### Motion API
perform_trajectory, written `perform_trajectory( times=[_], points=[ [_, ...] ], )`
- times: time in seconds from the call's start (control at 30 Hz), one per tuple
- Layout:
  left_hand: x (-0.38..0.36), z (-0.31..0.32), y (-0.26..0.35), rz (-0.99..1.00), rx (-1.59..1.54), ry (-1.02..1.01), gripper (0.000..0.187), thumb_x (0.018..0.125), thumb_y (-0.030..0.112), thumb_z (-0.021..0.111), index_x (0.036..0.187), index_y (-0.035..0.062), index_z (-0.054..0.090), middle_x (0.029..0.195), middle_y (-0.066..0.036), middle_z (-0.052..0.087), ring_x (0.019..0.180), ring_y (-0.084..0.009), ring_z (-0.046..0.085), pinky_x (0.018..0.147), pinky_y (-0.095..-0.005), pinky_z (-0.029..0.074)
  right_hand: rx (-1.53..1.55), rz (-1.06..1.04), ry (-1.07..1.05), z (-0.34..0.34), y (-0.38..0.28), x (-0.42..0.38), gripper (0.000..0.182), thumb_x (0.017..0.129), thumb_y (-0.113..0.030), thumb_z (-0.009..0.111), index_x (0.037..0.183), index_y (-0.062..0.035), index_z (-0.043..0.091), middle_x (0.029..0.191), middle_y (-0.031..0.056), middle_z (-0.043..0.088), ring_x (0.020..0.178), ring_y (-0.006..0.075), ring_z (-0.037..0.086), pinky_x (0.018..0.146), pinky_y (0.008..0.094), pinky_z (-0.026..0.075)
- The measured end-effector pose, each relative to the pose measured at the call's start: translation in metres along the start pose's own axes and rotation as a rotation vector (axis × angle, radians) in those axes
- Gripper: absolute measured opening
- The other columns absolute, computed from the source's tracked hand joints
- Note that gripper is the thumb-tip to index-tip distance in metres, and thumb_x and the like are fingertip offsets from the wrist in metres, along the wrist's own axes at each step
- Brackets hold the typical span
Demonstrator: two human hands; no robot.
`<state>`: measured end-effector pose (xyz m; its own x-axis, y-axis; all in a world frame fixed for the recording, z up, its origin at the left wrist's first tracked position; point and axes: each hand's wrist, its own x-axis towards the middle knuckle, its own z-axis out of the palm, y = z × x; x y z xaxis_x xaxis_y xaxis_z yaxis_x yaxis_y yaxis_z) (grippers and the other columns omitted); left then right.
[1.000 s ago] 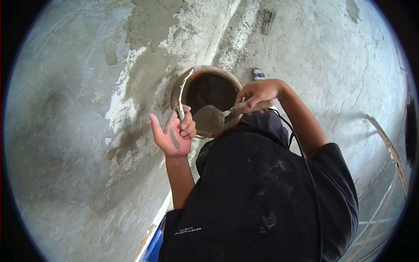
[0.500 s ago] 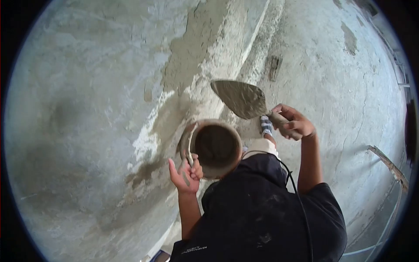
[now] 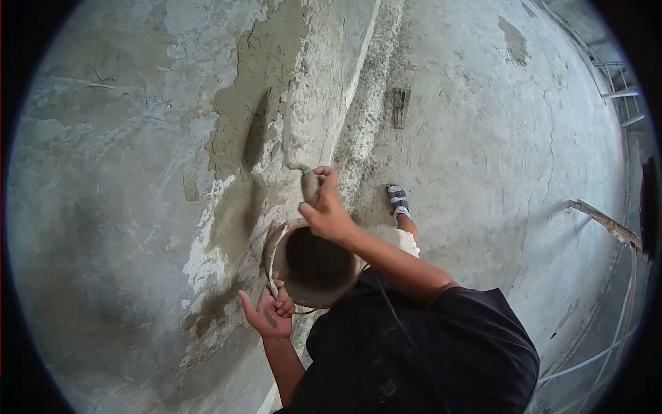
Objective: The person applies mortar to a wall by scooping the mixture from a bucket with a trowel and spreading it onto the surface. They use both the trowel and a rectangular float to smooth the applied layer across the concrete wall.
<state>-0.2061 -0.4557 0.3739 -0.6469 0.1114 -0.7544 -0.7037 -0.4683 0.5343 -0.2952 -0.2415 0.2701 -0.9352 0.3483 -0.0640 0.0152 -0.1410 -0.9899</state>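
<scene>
My left hand (image 3: 274, 316) has its fingers curled round the handle (image 3: 274, 261) of a mortar-stained bucket (image 3: 324, 301), thumb sticking out. The bucket's inside is dark, so its contents hardly show. Above the bucket's far rim, my right hand (image 3: 329, 215) is closed on the grip of a trowel (image 3: 310, 186). Seen nearly edge-on, the trowel's blade points away from me, beside the wall. Next to it is a darker patch of mortar (image 3: 238, 103) on the wall (image 3: 110, 207).
A pale ledge (image 3: 324, 83) runs along the wall's foot. On the concrete floor (image 3: 476, 159) lies a small flat piece of debris (image 3: 400, 107). My sandalled foot (image 3: 397, 198) stands right of the bucket. A wooden piece (image 3: 607, 226) and metal railings (image 3: 624, 93) are at the right.
My right hand has swung the trowel leftward to the wall, turning its blade from broadside to nearly edge-on. The left hand still grips the bucket handle; the view has shifted slightly.
</scene>
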Motion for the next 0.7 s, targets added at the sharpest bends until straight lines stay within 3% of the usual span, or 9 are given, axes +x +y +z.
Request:
perform_trajectory(
  times=[0.13,0.2,0.27,0.37,0.4,0.43,0.5,0.57,0.7],
  points=[
    [-0.001,-0.005,-0.001,0.025,0.004,-0.003,0.090,0.083,0.082,0.032,0.106,-0.0028,0.052,0.059,0.000,0.033,0.046,-0.0108,0.027,0.044,-0.0243,0.023,-0.027,0.031,0.011,0.038,0.000,0.005,0.069,0.079,-0.009,0.062,0.132,0.0029,0.018,0.101,0.0286,0.049,0.091,0.0455,0.058,0.083,0.0466,0.046],
    [-0.003,-0.008,-0.002,0.029,-0.002,0.016,0.090,0.083,0.082,0.032,0.105,-0.0028,0.053,0.059,0.000,0.033,0.046,-0.0109,0.027,0.044,-0.0245,0.023,-0.010,0.057,0.010,0.052,-0.002,0.010,0.069,0.080,-0.009,0.061,0.133,0.0029,0.018,0.101,0.0292,0.050,0.092,0.0462,0.058,0.083,0.0474,0.045],
    [-0.004,-0.013,-0.002,0.034,0.006,-0.020,0.093,0.085,0.080,0.030,0.120,-0.0042,0.050,0.060,0.000,0.036,0.046,-0.0093,0.026,0.045,-0.0228,0.021,0.004,0.119,-0.010,0.061,-0.004,0.015,0.071,0.081,-0.008,0.062,0.134,0.0035,0.017,0.103,0.0306,0.050,0.097,0.0484,0.057,0.085,0.0482,0.045],
    [-0.005,-0.017,-0.002,0.021,0.006,0.009,0.093,0.085,0.080,0.030,0.121,-0.0039,0.050,0.060,-0.001,0.036,0.047,-0.0092,0.027,0.045,-0.0226,0.021,-0.004,0.120,-0.029,0.078,0.000,0.019,0.074,0.081,-0.009,0.064,0.136,0.0034,0.016,0.105,0.0314,0.049,0.101,0.0489,0.056,0.088,0.0479,0.045],
    [-0.004,-0.016,-0.002,0.020,0.009,0.007,0.093,0.085,0.080,0.030,0.121,-0.0039,0.050,0.060,-0.001,0.036,0.047,-0.0092,0.027,0.045,-0.0226,0.021,-0.025,0.243,-0.110,0.080,-0.006,0.018,0.075,0.082,-0.010,0.065,0.137,0.0038,0.015,0.117,0.0334,0.042,0.106,0.0495,0.054,0.092,0.0484,0.044],
    [-0.003,-0.016,-0.001,0.018,0.004,-0.003,0.094,0.085,0.080,0.030,0.122,-0.0038,0.049,0.060,0.000,0.036,0.047,-0.0092,0.026,0.046,-0.0225,0.021,-0.023,0.244,-0.108,0.082,-0.001,0.015,0.075,0.082,-0.010,0.065,0.137,0.0038,0.015,0.117,0.0334,0.042,0.106,0.0495,0.054,0.092,0.0484,0.044],
    [-0.003,-0.017,0.000,0.013,0.003,-0.011,0.094,0.084,0.081,0.030,0.122,-0.0037,0.049,0.060,0.000,0.036,0.046,-0.0093,0.026,0.046,-0.0225,0.022,-0.093,0.021,-0.045,0.087,0.007,0.007,0.073,0.082,-0.010,0.064,0.137,0.0053,0.018,0.127,0.0334,0.033,0.108,0.0508,0.052,0.094,0.0499,0.043],
    [0.000,-0.015,0.001,-0.006,-0.022,0.033,0.091,0.083,0.083,0.032,0.104,-0.0034,0.052,0.058,0.000,0.033,0.046,-0.0114,0.029,0.045,-0.0247,0.023,-0.149,0.036,-0.086,0.077,0.009,-0.003,0.074,0.082,-0.009,0.063,0.136,0.0065,0.015,0.120,0.0334,0.036,0.102,0.0485,0.055,0.090,0.0487,0.044],
    [0.002,-0.010,0.004,-0.016,-0.008,0.024,0.091,0.083,0.083,0.031,0.104,-0.0029,0.051,0.058,0.000,0.033,0.046,-0.0112,0.029,0.045,-0.0246,0.023,-0.292,0.048,-0.091,0.051,0.007,-0.016,0.072,0.082,-0.007,0.061,0.134,0.0084,0.014,0.114,0.0322,0.040,0.098,0.0456,0.057,0.087,0.0475,0.045]
  ],
)
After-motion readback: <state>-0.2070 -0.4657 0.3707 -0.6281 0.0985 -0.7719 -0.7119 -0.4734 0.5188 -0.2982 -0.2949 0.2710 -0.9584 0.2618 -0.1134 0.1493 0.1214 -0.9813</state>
